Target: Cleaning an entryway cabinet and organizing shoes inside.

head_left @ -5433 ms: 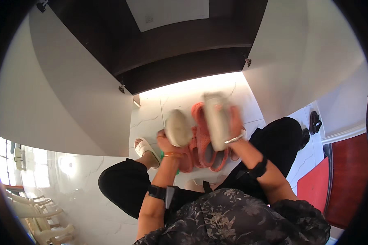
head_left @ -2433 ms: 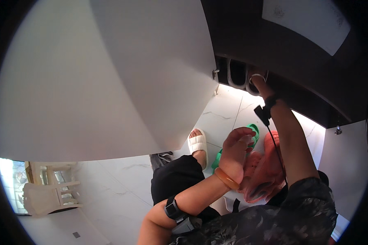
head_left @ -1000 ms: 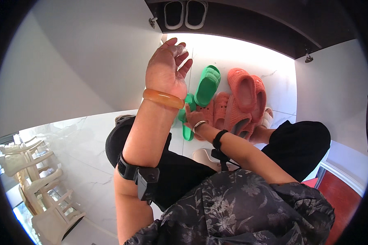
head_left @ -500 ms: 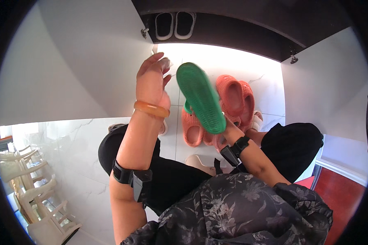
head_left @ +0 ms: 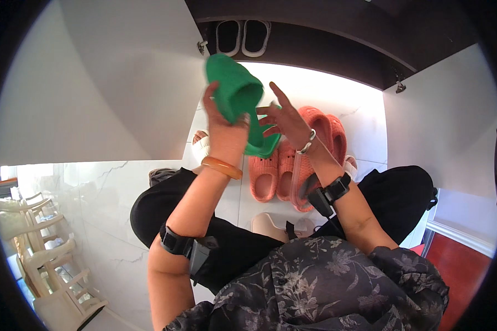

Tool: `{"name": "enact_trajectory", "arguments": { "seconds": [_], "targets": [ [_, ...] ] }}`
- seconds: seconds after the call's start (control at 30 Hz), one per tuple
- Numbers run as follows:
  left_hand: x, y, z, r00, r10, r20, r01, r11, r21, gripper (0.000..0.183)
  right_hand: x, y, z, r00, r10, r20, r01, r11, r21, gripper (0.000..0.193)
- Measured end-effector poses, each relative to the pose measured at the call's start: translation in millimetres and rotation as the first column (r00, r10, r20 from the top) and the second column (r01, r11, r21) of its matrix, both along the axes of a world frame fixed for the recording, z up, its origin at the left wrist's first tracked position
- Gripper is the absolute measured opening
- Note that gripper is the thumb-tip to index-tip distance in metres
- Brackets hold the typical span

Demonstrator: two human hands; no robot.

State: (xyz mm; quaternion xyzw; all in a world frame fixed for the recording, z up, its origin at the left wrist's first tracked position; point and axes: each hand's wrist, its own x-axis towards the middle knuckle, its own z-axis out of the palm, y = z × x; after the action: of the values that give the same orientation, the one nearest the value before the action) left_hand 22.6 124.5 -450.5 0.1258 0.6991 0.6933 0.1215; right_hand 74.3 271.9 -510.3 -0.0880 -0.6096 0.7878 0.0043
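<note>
A green slipper (head_left: 230,77) is held up in front of the cabinet, its toe pointing away and its foot opening facing right. My left hand (head_left: 226,121) grips it from the left side, fingers closed round it. More green (head_left: 265,144) shows below and right of the grip; I cannot tell whether it is this slipper's heel end or a second slipper. Beside it, my right hand (head_left: 290,121) is open with fingers spread, and no clear grip shows. Several coral slippers (head_left: 264,179) lie on the floor just under and beyond my right hand.
Two white-rimmed shoes (head_left: 255,38) stand on the dark cabinet shelf (head_left: 326,49). Open white cabinet doors flank me, the left door (head_left: 105,83) and the right door (head_left: 444,105). A beige shoe (head_left: 268,225) lies between my legs. White chairs (head_left: 55,259) stand at the lower left.
The green slipper has gone from my right hand to my left, moved up and left, and turned from sole-up to show its upper. My right hand has let go and risen beside it.
</note>
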Motion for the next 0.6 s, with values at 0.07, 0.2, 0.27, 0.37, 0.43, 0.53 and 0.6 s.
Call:
{"name": "enact_trajectory", "arguments": {
  "seconds": [0.07, 0.2, 0.27, 0.37, 0.43, 0.53, 0.6],
  "targets": [
    [-6.2, -11.2, 29.8, 0.956, 0.216, 0.199, -0.231, 0.971, 0.058, 0.068, -9.2, 2.0, -14.0, 0.985, -0.046, 0.168, 0.09, 0.962, -0.259, 0.054],
    [-20.6, -17.1, 34.1, 0.908, 0.28, 0.313, -0.345, 0.922, 0.175, 0.069, -3.3, 7.7, -162.1, 0.967, -0.002, 0.256, -0.166, 0.756, 0.634, 0.045],
    [-23.0, -22.6, 29.9, 0.884, 0.285, 0.37, -0.379, 0.901, 0.211, 0.071, 1.3, -17.2, -172.4, 0.966, 0.012, 0.258, -0.201, 0.66, 0.724, 0.046],
    [-19.7, -28.9, 31.7, 0.884, 0.213, 0.417, -0.318, 0.927, 0.201, 0.072, -7.1, -46.2, -170.5, 0.804, -0.121, 0.582, -0.508, 0.367, 0.779, 0.051],
    [-19.6, -26.4, 34.2, 0.872, 0.178, 0.457, -0.304, 0.927, 0.219, 0.072, -7.6, -41.9, -185.8, 0.801, -0.171, 0.574, -0.503, 0.329, 0.799, 0.05],
    [-18.8, -20.4, 34.6, 0.867, 0.127, 0.481, -0.263, 0.937, 0.228, 0.073, -5.3, -26.1, -218.9, 0.813, -0.19, 0.551, -0.492, 0.283, 0.823, 0.054],
    [-17.6, -15.9, 36.0, 0.871, 0.121, 0.476, -0.227, 0.959, 0.172, 0.074, -3.6, -14.4, -239.6, 0.949, -0.078, 0.306, -0.252, 0.396, 0.883, 0.057]
  ]
}}
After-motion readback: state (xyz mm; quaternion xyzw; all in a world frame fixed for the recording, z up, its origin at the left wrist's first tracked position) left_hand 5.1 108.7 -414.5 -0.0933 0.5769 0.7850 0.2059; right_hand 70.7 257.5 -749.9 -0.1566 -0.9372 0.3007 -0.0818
